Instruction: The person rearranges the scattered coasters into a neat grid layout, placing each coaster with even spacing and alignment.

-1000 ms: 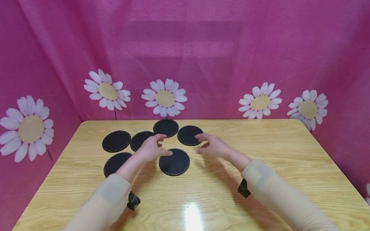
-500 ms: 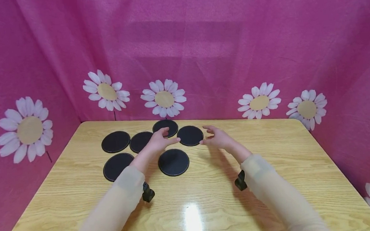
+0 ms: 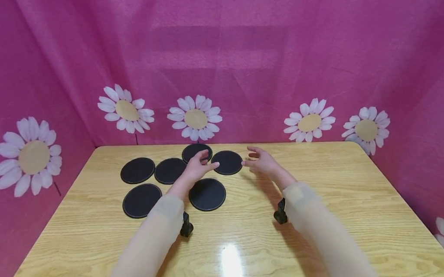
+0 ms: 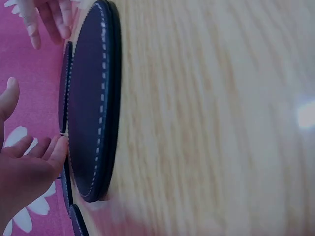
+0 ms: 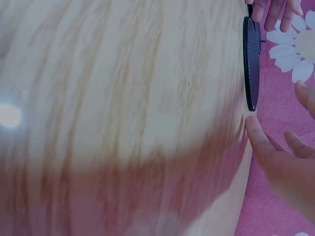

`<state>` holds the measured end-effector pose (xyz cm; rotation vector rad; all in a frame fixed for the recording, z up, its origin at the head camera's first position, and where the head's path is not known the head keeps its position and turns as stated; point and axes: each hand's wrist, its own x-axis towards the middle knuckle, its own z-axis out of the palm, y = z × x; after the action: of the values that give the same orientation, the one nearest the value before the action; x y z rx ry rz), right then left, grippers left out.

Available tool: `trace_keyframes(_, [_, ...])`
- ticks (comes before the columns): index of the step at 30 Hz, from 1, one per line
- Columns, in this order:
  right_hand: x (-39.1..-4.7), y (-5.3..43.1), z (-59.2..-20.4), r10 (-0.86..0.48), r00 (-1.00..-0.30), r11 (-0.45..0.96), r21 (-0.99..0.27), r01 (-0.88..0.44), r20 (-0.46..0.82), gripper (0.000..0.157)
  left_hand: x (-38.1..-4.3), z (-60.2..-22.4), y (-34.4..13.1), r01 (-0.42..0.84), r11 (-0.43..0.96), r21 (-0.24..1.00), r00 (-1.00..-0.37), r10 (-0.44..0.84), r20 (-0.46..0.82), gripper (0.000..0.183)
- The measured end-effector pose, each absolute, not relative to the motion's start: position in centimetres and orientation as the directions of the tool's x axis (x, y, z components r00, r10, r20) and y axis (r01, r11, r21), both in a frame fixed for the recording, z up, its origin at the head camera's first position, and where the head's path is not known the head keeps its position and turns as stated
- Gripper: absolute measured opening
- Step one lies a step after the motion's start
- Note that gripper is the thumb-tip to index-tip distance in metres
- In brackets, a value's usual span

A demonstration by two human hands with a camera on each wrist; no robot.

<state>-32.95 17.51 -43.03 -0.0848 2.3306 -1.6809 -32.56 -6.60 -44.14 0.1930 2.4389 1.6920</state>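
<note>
Currently, six black discs (image 3: 137, 170) lie flat on the wood-grain tabletop (image 3: 329, 208), grouped toward its far left; none is raised or stacked. Left grip (image 3: 195, 168): released, no disc held. Right grip (image 3: 265, 163): likewise released, fingers parted. Both are positioned about the rightmost disc (image 3: 228, 163); the right one's nearest digit is just beside its edge, while contact at the left cannot be confirmed. Judged by layout, the discs are spread out individually; whether further handling is due cannot be determined. Obstructions: the left grip covers part of the rearmost disc (image 3: 193, 149), and the left sleeve (image 3: 157, 239) lies in front of the group. Surroundings: a pink curtain (image 3: 241, 80) printed with daisies encloses the far edge and both sides.
</note>
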Motion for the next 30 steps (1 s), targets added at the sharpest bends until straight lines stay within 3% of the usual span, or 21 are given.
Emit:
trace_keyframes(21, [-34.0, 16.7, -44.2, -0.202, -0.964, 0.392, -0.916, 0.08, -0.171, 0.071, -34.2, -44.2, -5.6, -0.051, 0.345, 0.937, -0.963, 0.231, -0.138, 0.069])
trace_keyframes(30, [-33.7, 16.1, -44.1, -0.185, -0.972, 0.399, -0.915, 0.058, -0.143, 0.07, -33.9, -44.2, -4.8, -0.072, 0.287, 0.955, -0.98, 0.159, -0.121, 0.066])
